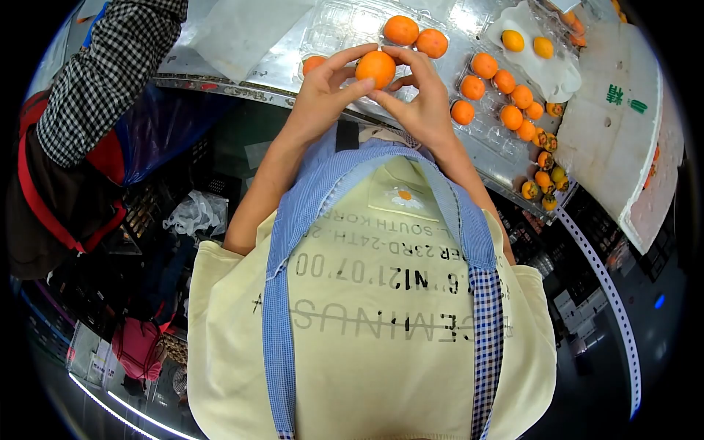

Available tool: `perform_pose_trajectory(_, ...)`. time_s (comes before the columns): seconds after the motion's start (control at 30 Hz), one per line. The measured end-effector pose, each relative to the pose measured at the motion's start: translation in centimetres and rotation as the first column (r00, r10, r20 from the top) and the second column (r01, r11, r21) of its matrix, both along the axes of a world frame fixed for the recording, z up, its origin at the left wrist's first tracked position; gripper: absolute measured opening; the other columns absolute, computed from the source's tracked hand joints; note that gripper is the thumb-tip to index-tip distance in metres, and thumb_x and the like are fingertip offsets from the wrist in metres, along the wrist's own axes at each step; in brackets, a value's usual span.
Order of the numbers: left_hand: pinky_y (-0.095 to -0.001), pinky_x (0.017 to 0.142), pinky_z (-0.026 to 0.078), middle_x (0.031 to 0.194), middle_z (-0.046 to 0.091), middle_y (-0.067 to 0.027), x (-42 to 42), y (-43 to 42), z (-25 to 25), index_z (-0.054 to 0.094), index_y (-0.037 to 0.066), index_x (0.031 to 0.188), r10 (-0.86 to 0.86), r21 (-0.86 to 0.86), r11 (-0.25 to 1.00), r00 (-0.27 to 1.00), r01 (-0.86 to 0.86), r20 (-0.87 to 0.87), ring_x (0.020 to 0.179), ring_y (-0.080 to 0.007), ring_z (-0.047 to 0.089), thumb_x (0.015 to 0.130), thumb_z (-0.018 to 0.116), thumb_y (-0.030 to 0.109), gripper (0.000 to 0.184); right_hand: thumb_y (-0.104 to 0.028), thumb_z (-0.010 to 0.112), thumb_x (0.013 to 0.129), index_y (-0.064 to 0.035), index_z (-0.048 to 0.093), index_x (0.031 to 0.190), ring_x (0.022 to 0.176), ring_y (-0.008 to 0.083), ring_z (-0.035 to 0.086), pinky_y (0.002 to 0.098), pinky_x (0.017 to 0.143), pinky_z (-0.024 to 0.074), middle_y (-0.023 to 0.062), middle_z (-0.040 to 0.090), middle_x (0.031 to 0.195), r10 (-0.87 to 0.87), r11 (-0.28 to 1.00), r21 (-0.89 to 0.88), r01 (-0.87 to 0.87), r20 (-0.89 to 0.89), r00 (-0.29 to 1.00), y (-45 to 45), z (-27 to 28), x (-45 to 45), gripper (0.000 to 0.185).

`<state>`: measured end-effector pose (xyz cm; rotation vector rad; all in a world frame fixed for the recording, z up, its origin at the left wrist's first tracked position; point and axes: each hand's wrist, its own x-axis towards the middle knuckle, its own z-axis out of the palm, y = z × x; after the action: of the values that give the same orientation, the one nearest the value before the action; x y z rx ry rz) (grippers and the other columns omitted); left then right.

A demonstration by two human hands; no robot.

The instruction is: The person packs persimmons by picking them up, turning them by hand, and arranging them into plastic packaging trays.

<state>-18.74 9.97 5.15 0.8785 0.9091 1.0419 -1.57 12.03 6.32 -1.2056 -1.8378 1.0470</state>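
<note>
Left hand and right hand pinch a fruit, tray at twelve o'clock; light, even pressure should avoid bruising.

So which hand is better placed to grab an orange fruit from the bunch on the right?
Probably the right hand: it's nearer that bunch, with the left hand farther off. Both are holding one fruit, so the right would have to let go first.

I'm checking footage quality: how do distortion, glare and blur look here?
Head view: strong fisheye curvature, black corners, dotted strip bowed; head view: glare on metal table, highlights on clear plastic tray; head view: held orange fruit fairly sharp.
</note>
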Motion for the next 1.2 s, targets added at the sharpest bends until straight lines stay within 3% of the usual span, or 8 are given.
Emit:
perform_pose_trajectory(0.13,-0.031,0.091,0.046,0.121,0.055,-0.0125,0.1,0.1,0.3,0.047,0.001,0.13,0.005,-0.035,0.999,0.998,-0.003,0.058,0.109,-0.0192,0.055,0.084,0.064,0.011,0.05,-0.016,0.077,0.067,-0.0055,0.055,0.113,0.091,0.0225,0.059,0.0276,0.066,0.0511,0.0106,0.058,0.104,0.005,0.993,0.118,-0.013,0.07,0.998,0.4,-0.2,0.3,0.052)
perform_pose_trajectory(0.4,-0.0251,0.075,0.05,0.113,0.058,-0.0126,-3.0,0.9,-0.9,0.053,0.0,0.12,0.304,-0.075,0.944,0.936,-0.32,-0.177,0.09,-0.0143,0.06,0.086,0.063,0.014,0.038,-0.029,0.075,0.064,-0.0074,0.062,0.097,0.082,0.0275,0.059,0.038,0.07,0.0471,0.0084,0.063,0.087,-0.162,0.917,0.398,-0.004,0.382,0.91,6.7,0.1,-1.0,0.041)
perform_pose_trajectory(0.5,-0.0245,0.074,0.05,0.108,0.061,-0.0121,-4.0,0.9,-1.8,0.056,-0.001,0.115,0.342,-0.093,0.926,0.918,-0.365,-0.199,0.088,-0.0129,0.06,0.087,0.061,0.014,0.032,-0.028,0.067,0.083,-0.0043,0.059,0.115,0.085,0.0208,0.058,0.0364,0.075,0.0467,0.0077,0.063,0.104,-0.078,0.932,0.326,-0.157,0.604,0.793,8.3,0.2,-1.9,0.041)
perform_pose_trajectory(0.6,-0.0239,0.073,0.05,0.105,0.062,-0.0109,-4.6,0.7,-2.2,0.057,-0.001,0.113,0.377,-0.107,0.91,0.906,-0.401,-0.192,0.086,-0.0122,0.06,0.087,0.061,0.013,0.029,-0.03,0.073,0.064,-0.0076,0.064,0.093,0.083,0.0273,0.059,0.0394,0.074,0.0437,0.0093,0.063,0.085,-0.124,0.886,0.414,-0.211,0.648,0.751,10.1,-3.2,-2.3,0.038)
perform_pose_trajectory(0.9,-0.0228,0.07,0.049,0.099,0.065,-0.0081,-4.6,0.5,-3.6,0.059,0.0,0.109,0.395,-0.155,0.893,0.9,-0.423,-0.184,0.083,-0.0108,0.06,0.088,0.06,0.013,0.024,-0.032,0.074,0.064,-0.0081,0.066,0.09,0.089,0.0258,0.056,0.0415,0.079,0.0392,0.0077,0.064,0.086,-0.166,0.855,0.464,-0.233,0.669,0.724,10.3,-4.1,-2.3,0.036)
perform_pose_trajectory(1.0,-0.0228,0.07,0.05,0.098,0.065,-0.0081,-4.7,0.7,-3.6,0.059,0.0,0.109,0.416,-0.138,0.887,0.892,-0.441,-0.178,0.082,-0.0109,0.06,0.088,0.06,0.012,0.024,-0.039,0.07,0.079,-0.0069,0.055,0.12,0.107,0.0228,0.05,0.0426,0.092,0.0367,0.008,0.059,0.116,0.046,0.97,0.091,-0.227,0.843,0.535,10.2,-1.5,-2.9,0.054)
perform_pose_trajectory(1.1,-0.0225,0.069,0.049,0.096,0.065,-0.0084,-5.7,0.8,-3.6,0.059,0.0,0.108,0.488,-0.131,0.847,0.852,-0.515,-0.189,0.08,-0.0113,0.061,0.088,0.061,0.011,0.024,-0.036,0.077,0.061,-0.0093,0.066,0.091,0.089,0.0253,0.055,0.0405,0.079,0.0387,0.006,0.062,0.087,-0.238,0.802,0.583,-0.127,0.508,0.828,9.3,-2.6,-3.3,0.041)
perform_pose_trajectory(1.2,-0.0221,0.067,0.049,0.094,0.065,-0.0089,-6.7,0.9,-4.0,0.061,0.0,0.106,0.575,-0.158,0.786,0.801,-0.597,-0.168,0.077,-0.0118,0.061,0.086,0.062,0.009,0.022,-0.037,0.077,0.064,-0.0087,0.063,0.103,0.084,0.024,0.056,0.0353,0.07,0.043,0.0069,0.061,0.089,0.083,0.832,0.405,-0.38,0.587,0.805,7.5,-3.9,-4.8,0.049)
